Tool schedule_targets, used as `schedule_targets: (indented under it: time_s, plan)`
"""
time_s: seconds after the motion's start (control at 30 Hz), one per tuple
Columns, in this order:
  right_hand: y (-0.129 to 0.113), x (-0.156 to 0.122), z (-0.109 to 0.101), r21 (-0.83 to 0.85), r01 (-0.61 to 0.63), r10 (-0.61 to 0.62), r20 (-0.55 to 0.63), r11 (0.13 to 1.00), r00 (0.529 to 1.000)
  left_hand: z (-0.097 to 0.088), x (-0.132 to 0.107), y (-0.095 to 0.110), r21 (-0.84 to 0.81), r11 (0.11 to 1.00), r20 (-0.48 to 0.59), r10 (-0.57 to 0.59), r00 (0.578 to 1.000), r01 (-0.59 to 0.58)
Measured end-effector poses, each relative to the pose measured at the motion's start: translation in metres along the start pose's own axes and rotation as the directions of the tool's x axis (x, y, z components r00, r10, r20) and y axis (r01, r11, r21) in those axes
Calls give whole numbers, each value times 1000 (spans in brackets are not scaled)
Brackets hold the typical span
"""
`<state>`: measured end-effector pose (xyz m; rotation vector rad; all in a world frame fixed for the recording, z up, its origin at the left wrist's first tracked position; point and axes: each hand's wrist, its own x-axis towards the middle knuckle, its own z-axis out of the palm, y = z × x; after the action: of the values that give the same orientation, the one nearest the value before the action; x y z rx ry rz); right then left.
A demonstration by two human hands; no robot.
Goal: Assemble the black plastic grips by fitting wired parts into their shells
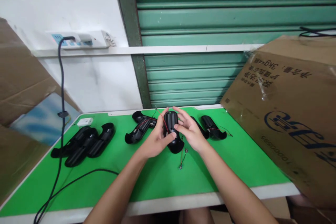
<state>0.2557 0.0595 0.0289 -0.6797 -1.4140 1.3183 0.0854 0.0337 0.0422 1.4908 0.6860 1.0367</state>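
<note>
Green mat covers the worktop [162,178], and a brown cardboard box [291,112] leans well to the right of the right grip. Three black housings [84,141] lie stacked far to the left of the left grip. Between both grips, above the mat, stands the black housing [172,127] with red wires. The left hand [154,140] pinches its left side; the right hand [190,131] clasps its right side, fingers curled on top.

Cardboard box [291,112], power strip [78,39], green mat [157,178]
</note>
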Motion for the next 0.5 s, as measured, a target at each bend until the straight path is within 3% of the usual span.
schedule_targets:
  time_s: [0.1, 0.2, 0.27, 0.33, 0.37, 0.43, 0.5]
  plan:
    - [-14, -2, 4, 76, -4, 10, -68, 997, 998, -10, -1, 6, -120, 991, 45, -58, 997, 63]
    - [-30, -42, -5, 95, 17, 5, -227, 995, 974, -19, 1, 8, -133, 989, 20, -60, 998, 62]
    - [-35, -104, -23, 92, 3, 28, -332, 996, 943, -20, 3, 7, -60, 998, -38, -31, 999, 28]
    - [-36, -191, -45, 113, -55, 100, -450, 992, 887, -19, 5, 6, 64, 998, -84, -3, 996, 8]
    - [-35, -238, -55, 148, -137, 192, -476, 980, 858, -17, 6, 6, 142, 990, -95, 10, 995, 3]
    - [-32, -325, -68, 229, -447, 501, -457, 865, 735, -14, 7, 6, 290, 957, -77, 34, 996, -10]
    - [-30, -385, -72, 146, -618, 563, -608, 772, 560, -13, 7, 6, 402, 915, -41, 51, 998, -31]
